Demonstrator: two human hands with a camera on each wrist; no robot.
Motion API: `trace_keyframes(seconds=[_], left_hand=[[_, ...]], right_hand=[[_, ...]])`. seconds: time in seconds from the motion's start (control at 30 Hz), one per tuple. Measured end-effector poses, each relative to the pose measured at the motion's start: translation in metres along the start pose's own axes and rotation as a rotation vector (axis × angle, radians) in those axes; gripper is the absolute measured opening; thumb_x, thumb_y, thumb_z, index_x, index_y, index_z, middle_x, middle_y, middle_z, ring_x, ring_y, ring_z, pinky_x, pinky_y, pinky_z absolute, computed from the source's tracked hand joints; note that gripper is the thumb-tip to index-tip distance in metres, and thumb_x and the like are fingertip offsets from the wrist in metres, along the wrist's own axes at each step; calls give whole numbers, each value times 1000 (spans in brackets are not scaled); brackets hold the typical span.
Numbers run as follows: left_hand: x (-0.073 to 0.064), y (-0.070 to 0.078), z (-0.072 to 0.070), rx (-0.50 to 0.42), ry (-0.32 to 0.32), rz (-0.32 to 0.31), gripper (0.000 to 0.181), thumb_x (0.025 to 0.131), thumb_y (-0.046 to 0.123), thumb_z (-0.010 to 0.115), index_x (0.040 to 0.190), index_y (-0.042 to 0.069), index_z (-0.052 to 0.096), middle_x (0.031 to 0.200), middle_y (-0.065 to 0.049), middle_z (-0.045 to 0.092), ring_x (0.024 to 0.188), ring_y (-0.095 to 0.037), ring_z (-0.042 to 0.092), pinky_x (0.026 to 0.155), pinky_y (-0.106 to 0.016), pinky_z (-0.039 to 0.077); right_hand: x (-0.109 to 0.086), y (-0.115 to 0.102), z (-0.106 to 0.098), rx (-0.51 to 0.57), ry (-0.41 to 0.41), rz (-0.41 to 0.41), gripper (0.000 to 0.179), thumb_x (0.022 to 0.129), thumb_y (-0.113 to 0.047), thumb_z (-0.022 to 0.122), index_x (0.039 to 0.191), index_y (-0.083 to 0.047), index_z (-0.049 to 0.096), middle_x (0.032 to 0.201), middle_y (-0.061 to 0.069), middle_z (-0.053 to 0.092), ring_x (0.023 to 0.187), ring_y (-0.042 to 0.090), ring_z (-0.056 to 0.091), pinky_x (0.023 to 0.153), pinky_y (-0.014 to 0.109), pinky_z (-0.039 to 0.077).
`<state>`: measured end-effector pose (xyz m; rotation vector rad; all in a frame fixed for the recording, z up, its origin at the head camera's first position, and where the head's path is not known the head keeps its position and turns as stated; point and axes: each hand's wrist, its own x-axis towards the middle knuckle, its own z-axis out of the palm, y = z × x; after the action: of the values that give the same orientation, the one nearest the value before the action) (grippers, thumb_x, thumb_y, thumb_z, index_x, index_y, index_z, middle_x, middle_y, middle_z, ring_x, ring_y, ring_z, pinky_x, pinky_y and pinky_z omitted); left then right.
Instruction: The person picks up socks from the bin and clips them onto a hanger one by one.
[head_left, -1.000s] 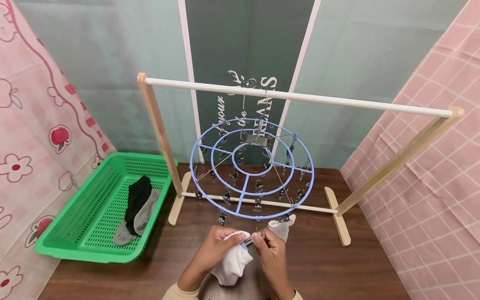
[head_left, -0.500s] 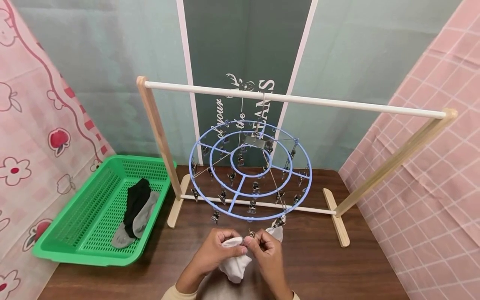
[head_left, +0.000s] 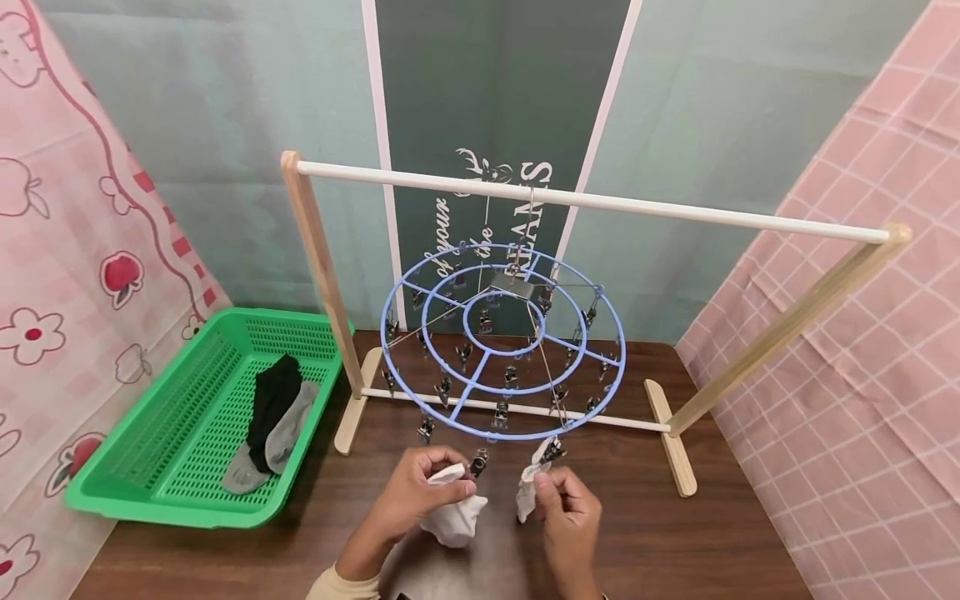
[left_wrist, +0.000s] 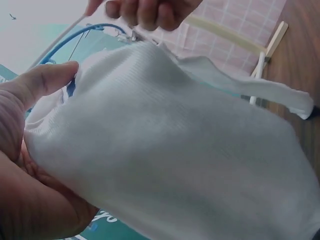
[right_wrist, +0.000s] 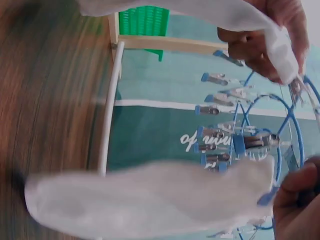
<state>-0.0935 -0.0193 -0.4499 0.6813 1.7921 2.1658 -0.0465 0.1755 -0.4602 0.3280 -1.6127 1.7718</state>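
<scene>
My left hand pinches the cuff of a white sock between thumb and fingers, and the sock droops below. A metal clip sits right beside that cuff, at the thumb tip. The sock fills most of the left wrist view. To the right, a second white sock hangs from another clip at the front of the blue round hanger. Close beside this sock is my right hand, fingers loosely curled, with nothing seen in its grasp.
The hanger, ringed with several clips, hangs from the white bar of a wooden rack. At the left, a green basket holds a black sock and grey socks. All stand on a brown table.
My right hand has left the clip by the left hand and moved right, beside the hanging sock. My left hand has shifted slightly left, still pinching its sock. The clip there now shows uncovered.
</scene>
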Motion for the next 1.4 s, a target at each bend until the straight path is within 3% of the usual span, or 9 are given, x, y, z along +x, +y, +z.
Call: trace_keyframes(seconds=[0.2, 0.27, 0.33, 0.5, 0.6, 0.83, 1.0, 1.2, 1.4], left_hand=[[0, 3, -8, -12, 6, 13, 20, 80, -7, 68, 92, -19, 58, 81, 1, 68, 72, -7, 63, 62, -19, 51], [-1, 4, -9, -23, 7, 18, 21, 80, -8, 68, 93, -20, 56, 82, 1, 67, 73, -7, 62, 64, -18, 51], [-2, 4, -11, -32, 5, 22, 22, 80, -9, 67, 93, -21, 55, 82, 2, 66, 74, -6, 62, 65, -18, 51], [-4, 5, -14, -48, 1, 22, 21, 80, -10, 66, 93, -21, 54, 82, -6, 66, 76, -7, 63, 68, -18, 52], [-5, 5, -16, -50, -1, 35, 21, 80, -10, 66, 93, -21, 54, 83, -10, 66, 78, -7, 63, 69, -19, 52], [-5, 4, -20, -62, 9, 39, 21, 79, -12, 65, 92, -21, 53, 84, -6, 66, 77, -8, 63, 69, -19, 52], [-5, 3, -23, -48, 30, 59, 19, 80, -11, 65, 91, -20, 53, 83, -1, 66, 77, -8, 63, 69, -19, 52], [-6, 2, -28, -19, 50, 84, 17, 80, -10, 66, 90, -18, 55, 82, 2, 68, 76, -7, 63, 67, -18, 51], [-7, 2, -32, 10, 56, 66, 18, 81, -9, 67, 93, -16, 56, 83, -8, 69, 76, -8, 63, 65, -18, 51]], right_hand=[[14, 5, -12, -93, 327, 59, 8, 86, 18, 53, 79, 15, 55, 66, 0, 55, 54, 9, 47, 48, 17, 39], [20, 9, -16, -94, 384, 83, 3, 86, 17, 55, 88, 19, 55, 76, 1, 59, 64, 8, 54, 58, 15, 44], [25, 15, -21, -87, 407, 88, 13, 86, 18, 54, 98, 22, 54, 85, 5, 62, 76, 10, 57, 67, 15, 47], [34, 23, -31, -122, 378, 146, 32, 86, 21, 46, 118, 19, 52, 110, 13, 65, 101, 19, 59, 85, 18, 47], [37, 25, -35, -157, 324, 234, 38, 89, 18, 45, 126, 15, 50, 120, 9, 63, 111, 17, 56, 91, 19, 44], [39, 25, -37, -208, 177, 398, 47, 96, 5, 50, 142, 4, 39, 119, -6, 59, 113, 5, 52, 92, 16, 41], [38, 26, -36, -203, 182, 390, 40, 96, 2, 54, 134, 7, 46, 107, -6, 63, 105, 8, 57, 89, 16, 43], [35, 27, -37, -252, 219, 338, 22, 92, 3, 61, 113, 9, 62, 90, -3, 67, 85, 6, 61, 76, 14, 48], [34, 26, -36, -241, 202, 315, 17, 87, 5, 67, 104, 8, 66, 84, 6, 68, 75, 6, 62, 67, 15, 50]])
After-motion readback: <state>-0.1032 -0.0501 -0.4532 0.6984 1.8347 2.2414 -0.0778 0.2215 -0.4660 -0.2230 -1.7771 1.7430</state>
